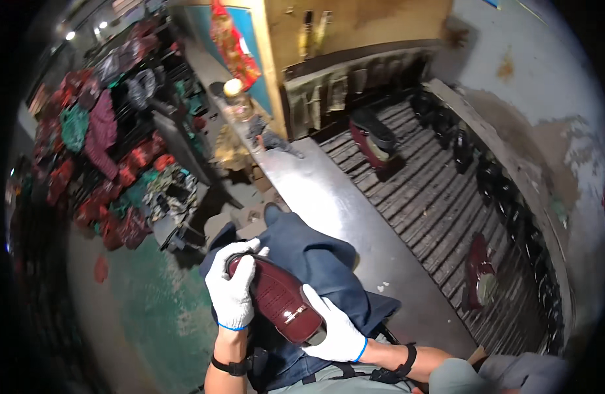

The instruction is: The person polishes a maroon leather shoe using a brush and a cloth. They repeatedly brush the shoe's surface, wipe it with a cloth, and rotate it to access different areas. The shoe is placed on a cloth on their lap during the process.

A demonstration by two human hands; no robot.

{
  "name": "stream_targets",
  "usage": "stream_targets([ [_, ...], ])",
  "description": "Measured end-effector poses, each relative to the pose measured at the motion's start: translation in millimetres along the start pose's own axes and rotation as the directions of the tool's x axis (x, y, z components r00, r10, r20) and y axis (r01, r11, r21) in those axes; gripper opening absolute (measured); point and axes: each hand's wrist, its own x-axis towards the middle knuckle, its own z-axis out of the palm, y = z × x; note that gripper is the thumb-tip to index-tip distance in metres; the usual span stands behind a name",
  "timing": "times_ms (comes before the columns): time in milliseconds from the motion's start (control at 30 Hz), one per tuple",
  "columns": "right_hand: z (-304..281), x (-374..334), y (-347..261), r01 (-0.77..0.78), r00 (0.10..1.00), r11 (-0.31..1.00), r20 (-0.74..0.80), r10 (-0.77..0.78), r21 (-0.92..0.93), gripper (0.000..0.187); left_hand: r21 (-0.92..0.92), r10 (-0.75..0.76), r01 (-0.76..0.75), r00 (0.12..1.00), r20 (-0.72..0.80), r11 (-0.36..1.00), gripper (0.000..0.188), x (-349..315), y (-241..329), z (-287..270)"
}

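Note:
Over my lap I hold a burgundy shoe (281, 297), with a metal ornament across its upper, between two white knit gloves. My left hand (231, 285) wraps round the shoe's dark-edged far end, thumb along its side. At the near end, my right hand (334, 329) grips from the right, its thumb on the upper and its other fingers partly hidden under the shoe. Dark blue cloth (309, 244) covers my lap beneath it.
A metal ledge (355, 240) runs along my right. Beyond it, a slatted bed (414, 190) bears burgundy shoes (368, 146), another burgundy shoe (478, 272) nearer me, and a row of black objects (491, 177). Bagged items (119, 171) pile up at left; a bottle (240, 102) stands on the ledge.

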Motion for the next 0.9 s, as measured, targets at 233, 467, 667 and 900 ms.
stream_targets([
  [233,-90.2,-4.3,31.4,-0.531,0.806,0.789,-0.104,0.583,0.31,0.089,-0.13,-0.034,0.074,0.957,0.288,0.989,0.082,8.5,-39.6,19.5],
  [467,-272.8,0.7,135.1,-0.378,0.496,0.85,-0.696,0.52,0.366,0.062,0.011,-0.227,0.236,0.918,0.325,0.972,0.06,-26.9,-65.2,-32.5],
  [667,-315.8,-20.3,225.3,-0.77,0.308,0.606,-0.948,0.085,-0.196,0.077,-0.193,-0.302,0.339,0.933,0.195,0.921,0.052,-37.2,-83.8,-51.5],
  [900,-258.2,194.8,143.2,-0.385,0.613,0.701,-0.734,-0.292,-0.6,0.101,-0.025,-0.32,0.322,0.945,0.064,0.946,0.047,-35.0,-76.5,-37.4],
])
